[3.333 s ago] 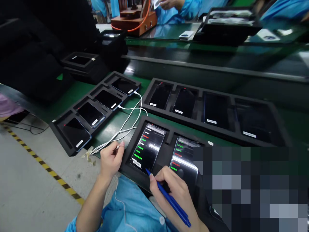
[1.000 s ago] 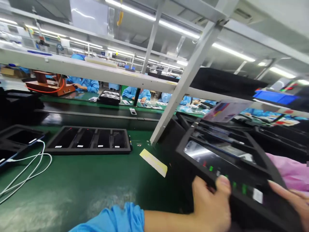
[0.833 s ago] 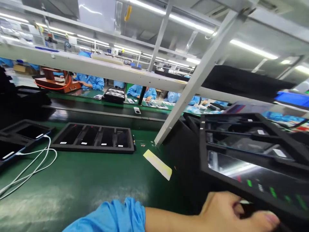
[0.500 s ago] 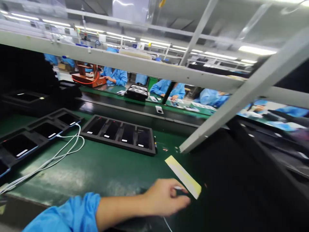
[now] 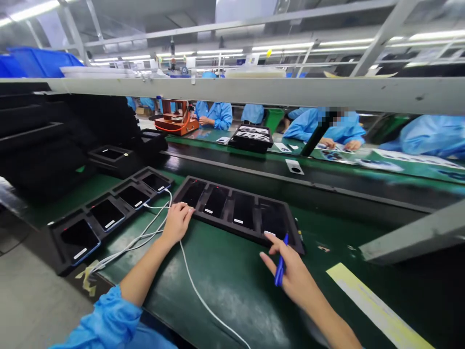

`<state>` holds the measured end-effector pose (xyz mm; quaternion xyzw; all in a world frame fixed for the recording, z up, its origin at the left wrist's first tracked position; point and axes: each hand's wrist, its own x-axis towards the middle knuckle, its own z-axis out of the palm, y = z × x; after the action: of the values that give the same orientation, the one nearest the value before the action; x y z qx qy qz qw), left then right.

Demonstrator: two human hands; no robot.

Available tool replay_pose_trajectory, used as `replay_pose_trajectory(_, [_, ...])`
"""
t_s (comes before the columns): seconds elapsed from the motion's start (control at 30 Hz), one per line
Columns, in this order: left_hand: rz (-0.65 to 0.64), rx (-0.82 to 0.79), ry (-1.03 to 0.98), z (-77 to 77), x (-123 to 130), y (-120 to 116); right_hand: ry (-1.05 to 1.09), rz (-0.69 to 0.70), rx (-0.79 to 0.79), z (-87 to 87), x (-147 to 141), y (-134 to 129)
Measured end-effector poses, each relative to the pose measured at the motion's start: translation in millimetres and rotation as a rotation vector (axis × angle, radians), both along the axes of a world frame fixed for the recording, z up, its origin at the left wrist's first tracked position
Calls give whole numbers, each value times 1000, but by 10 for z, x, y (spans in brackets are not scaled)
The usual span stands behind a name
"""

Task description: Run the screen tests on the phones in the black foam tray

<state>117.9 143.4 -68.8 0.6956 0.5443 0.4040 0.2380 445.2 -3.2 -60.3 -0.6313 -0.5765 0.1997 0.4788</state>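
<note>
My left hand (image 5: 177, 223) is closed at the front left corner of a black foam tray (image 5: 221, 225). A white cable (image 5: 192, 281) runs out from under its fingers toward the bottom edge; its plug is hidden. Several dark-screened phones (image 5: 243, 209) lie in the tray's slots, each with a small white label. My right hand (image 5: 290, 266) holds a blue pen (image 5: 281, 264) tucked among its fingers. Its index finger is at the label of the rightmost phone (image 5: 273, 218), while the thumb stands apart.
Left of my hands, a second tray (image 5: 105, 232) holds several phones, some with white cables (image 5: 145, 235) plugged in. Stacked black trays (image 5: 32, 145) rise behind it. A yellow-white strip (image 5: 374, 305) lies right, near a slanted metal post (image 5: 417, 232). People in blue work across the line.
The view has swung left. My left hand has moved from beside the yellow strip to the tray's left corner. My right hand has come into view with the blue pen.
</note>
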Motion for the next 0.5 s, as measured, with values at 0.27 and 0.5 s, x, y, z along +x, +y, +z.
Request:
replay_pose_trajectory(0.27, [-20, -3, 202, 83, -108, -222, -43, -3, -31, -260, -252, 171])
replay_pose_trajectory(0.5, [-172, 18, 316, -159, -250, -764, -171, -29, -85, -581, -123, -832])
